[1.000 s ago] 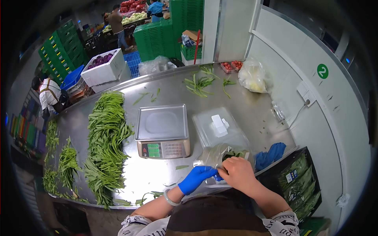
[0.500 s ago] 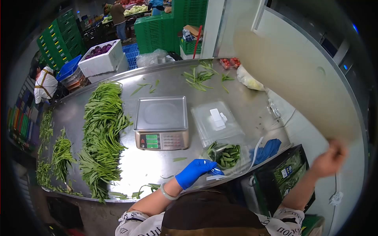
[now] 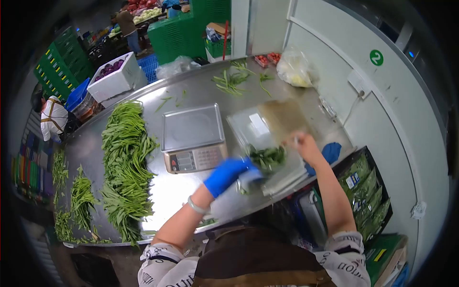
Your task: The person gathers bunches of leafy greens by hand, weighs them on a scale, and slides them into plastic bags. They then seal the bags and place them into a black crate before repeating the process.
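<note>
Steel table [image 3: 167,201]: scale [image 3: 191,126] on top, bag of greens [image 3: 267,158] to its R, nr front edge. Leaves dk green, bunched, seen thru clear glossy film; bag outline smeared, near L part behind L hand. Brownish blur [image 3: 284,117] just beyond, unclear what. L hand [image 3: 229,174], blue-gloved, at bag; fingers motion-blurred, couldn't tell if gripping. R hand [image 3: 306,146], bare, just beside bag, fingers curled; grip on pale bit [image 3: 296,139] couldn't be told.
</note>
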The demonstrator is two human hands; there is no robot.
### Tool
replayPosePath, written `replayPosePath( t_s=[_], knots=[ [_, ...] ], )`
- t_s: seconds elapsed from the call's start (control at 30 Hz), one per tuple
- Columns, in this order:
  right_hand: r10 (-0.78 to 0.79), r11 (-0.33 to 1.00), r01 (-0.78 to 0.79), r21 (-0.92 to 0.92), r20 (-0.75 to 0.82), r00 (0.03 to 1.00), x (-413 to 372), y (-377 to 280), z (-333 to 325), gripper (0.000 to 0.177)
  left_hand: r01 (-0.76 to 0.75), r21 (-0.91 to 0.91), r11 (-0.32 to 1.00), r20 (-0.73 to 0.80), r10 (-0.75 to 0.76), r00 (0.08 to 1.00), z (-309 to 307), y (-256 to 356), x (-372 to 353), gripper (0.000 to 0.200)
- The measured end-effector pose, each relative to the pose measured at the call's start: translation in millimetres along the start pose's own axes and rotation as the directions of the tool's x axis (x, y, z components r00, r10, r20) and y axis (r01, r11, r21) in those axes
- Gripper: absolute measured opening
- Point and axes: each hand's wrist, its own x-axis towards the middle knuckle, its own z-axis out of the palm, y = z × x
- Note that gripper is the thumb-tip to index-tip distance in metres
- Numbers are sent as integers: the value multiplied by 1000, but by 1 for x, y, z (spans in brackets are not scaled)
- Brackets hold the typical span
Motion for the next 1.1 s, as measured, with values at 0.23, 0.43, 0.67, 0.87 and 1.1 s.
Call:
replayPosePath(
  t_s=[0.23, 0.43, 0.67, 0.87, 1.1],
  knots=[
    [-323, 928, 356, 109, -242, 915, -38, -19, -23, 10, -30, 33, 999, -422, 41, 906, 38, 67, -32, 28],
    [-331, 943, 330, -35, -172, 928, -181, 106, 5, 10, 330, -424, 843, -309, -478, 822, 156, -80, -134, 23],
    [292, 938, -274, 213, -57, 955, -277, 249, 60, 25, 539, -406, 738, -369, -672, 642, 205, -274, -195, 24],
    [405, 860, -460, 222, 252, 879, -296, 258, 73, 45, 330, -794, 510, -256, -774, 579, 202, -230, -181, 26],
    [145, 973, -167, -162, -136, 980, -307, 208, 43, 31, 472, -543, 695, -432, -713, 552, 213, -251, -189, 31]
  ],
)
